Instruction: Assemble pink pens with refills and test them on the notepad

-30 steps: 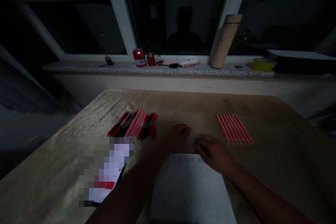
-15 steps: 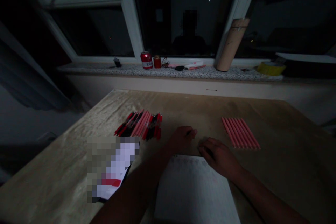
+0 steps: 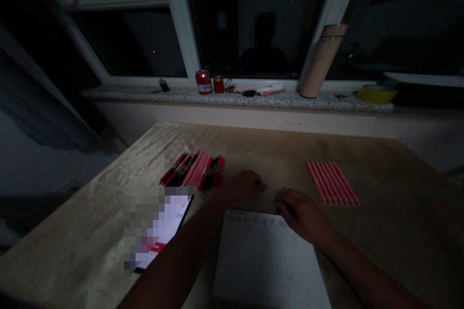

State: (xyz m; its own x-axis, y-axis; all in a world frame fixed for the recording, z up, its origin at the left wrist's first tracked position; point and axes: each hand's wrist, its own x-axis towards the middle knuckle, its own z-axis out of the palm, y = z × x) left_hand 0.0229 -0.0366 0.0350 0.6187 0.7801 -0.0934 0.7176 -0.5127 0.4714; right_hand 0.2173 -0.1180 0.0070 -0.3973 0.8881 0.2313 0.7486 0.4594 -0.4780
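My left hand [image 3: 246, 185] is over the table just right of a bundle of pink, red and black pens and pencils [image 3: 195, 169]. Its fingers are curled in and nothing shows between them. At the top right corner of a white spiral notepad [image 3: 268, 260] rests my right hand [image 3: 302, 215], its fingers bent and closed. Whatever either hand may hold is hidden in the dim light. A neat row of pink pencils [image 3: 333, 183] lies on the table to the right of my right hand.
A lit phone [image 3: 165, 229], partly blurred, lies beside my left forearm. On the stone windowsill [image 3: 174, 96] stand a red can [image 3: 203, 82], a small red jar [image 3: 218, 84], a tall cardboard-coloured tube [image 3: 322, 63] and a yellow tape roll [image 3: 377, 94].
My left hand has shifted slightly left, towards the pen bundle, uncovering more of the notepad's top left corner. My right hand has stayed almost still.
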